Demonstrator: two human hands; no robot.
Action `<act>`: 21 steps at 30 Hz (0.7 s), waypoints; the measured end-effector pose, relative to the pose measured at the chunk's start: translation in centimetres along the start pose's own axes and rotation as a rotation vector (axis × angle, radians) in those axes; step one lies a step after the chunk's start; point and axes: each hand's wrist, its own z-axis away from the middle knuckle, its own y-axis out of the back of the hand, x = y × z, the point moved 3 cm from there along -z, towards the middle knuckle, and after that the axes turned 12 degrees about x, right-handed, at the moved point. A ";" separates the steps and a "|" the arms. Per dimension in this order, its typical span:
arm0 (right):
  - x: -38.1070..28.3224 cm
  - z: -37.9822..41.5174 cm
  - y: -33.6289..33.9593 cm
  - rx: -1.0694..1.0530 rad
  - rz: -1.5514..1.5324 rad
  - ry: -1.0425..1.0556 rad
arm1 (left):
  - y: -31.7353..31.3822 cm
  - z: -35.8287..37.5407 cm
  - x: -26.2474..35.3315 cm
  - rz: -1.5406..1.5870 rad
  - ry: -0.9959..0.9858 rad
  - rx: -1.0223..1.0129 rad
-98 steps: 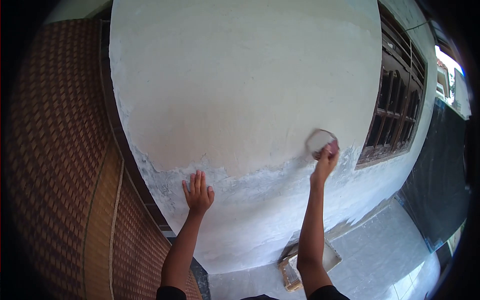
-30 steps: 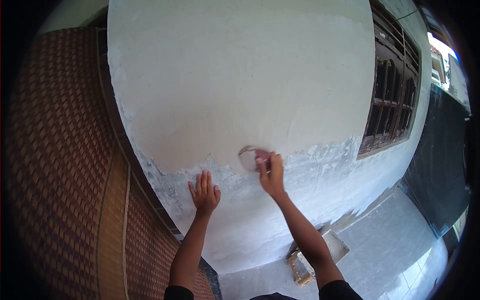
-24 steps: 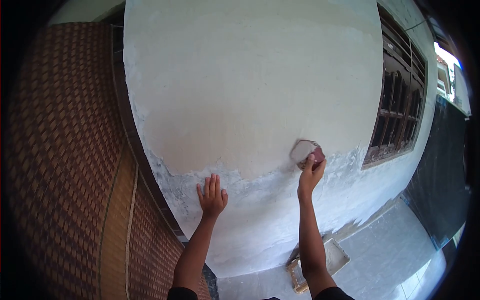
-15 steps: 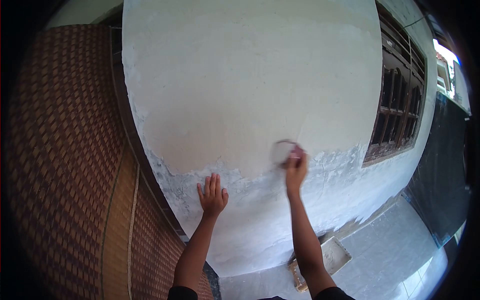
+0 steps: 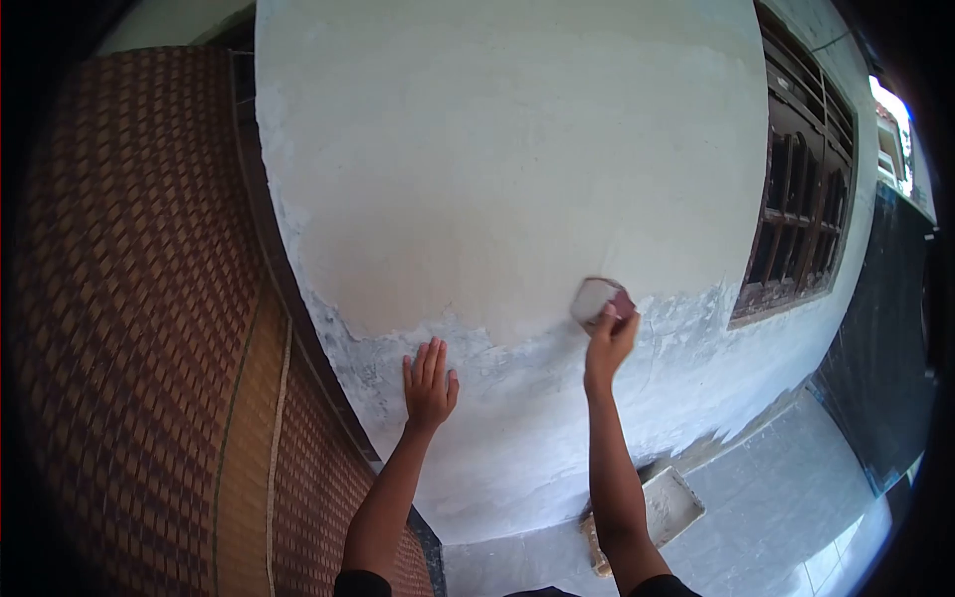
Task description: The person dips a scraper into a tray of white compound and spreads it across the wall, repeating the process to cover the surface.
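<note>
My right hand [image 5: 609,348] grips a curled reddish-brown piece, apparently sandpaper [image 5: 623,301], with a dark rim and a pale grey middle. It is held against or very close to the wall [image 5: 507,189], just above the ragged edge where the cream coat meets a whiter, patchy band [image 5: 497,438]; contact cannot be told. Lower and to the left, my left hand [image 5: 430,388] lies flat on the grey-white band, fingers pointing up and holding nothing.
A woven brown panel [image 5: 139,249] stands close on the left. At right are a barred wooden window [image 5: 801,189] and a dark board [image 5: 865,348]. On the grey floor [image 5: 766,488], a tray with pale residue [image 5: 671,507] sits partly behind my right forearm.
My right hand and the reddish-brown piece have shifted right and slightly down. My left hand stays flat on the wall. The view has moved slightly.
</note>
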 end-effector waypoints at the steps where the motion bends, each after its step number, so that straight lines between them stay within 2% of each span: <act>1: -0.1 0.6 -0.2 -0.005 -0.010 0.001 | 0.5 0.0 -0.3 0.101 0.014 -0.013; 2: -0.2 1.5 -0.6 -0.065 0.030 0.039 | 0.8 -0.2 -0.6 0.204 0.026 -0.027; 4: -0.9 4.4 -2.2 -0.236 0.145 0.186 | 1.3 -1.1 -0.9 0.190 0.021 0.023; 7: -2.4 10.2 -5.6 -0.459 0.146 0.277 | 2.1 -2.3 -1.2 0.176 0.018 0.060; 8: -3.7 11.2 -6.2 -0.506 0.282 0.324 | 2.2 -2.6 -1.5 0.170 0.020 0.064; 10: -1.9 10.4 -6.4 -0.473 0.330 0.424 | 2.3 -2.5 -2.6 0.162 0.025 0.063; 12: -0.1 7.7 -4.8 -0.261 0.301 0.366 | 2.3 -2.2 -4.1 0.145 0.045 0.075; 14: 0.4 5.4 -2.6 -0.102 0.228 0.139 | 1.9 -1.4 -5.1 0.077 -0.024 0.035; 15: -0.2 5.9 -2.5 -0.110 0.229 0.140 | 1.6 -0.9 -5.3 0.074 -0.017 0.035; 17: -1.1 7.0 -2.8 -0.162 0.066 -0.006 | 0.8 -0.6 -5.2 -0.100 -0.099 0.093; 18: -0.3 8.3 -3.7 -0.221 0.113 0.161 | 0.6 -0.7 -5.1 -0.095 -0.098 0.094; 20: -2.5 11.2 -5.5 -0.420 0.194 0.261 | 0.8 -0.6 -5.1 -0.130 -0.072 0.149; 21: -2.0 11.2 -5.5 -0.413 0.200 0.252 | 0.9 -0.5 -5.2 -0.126 -0.078 0.140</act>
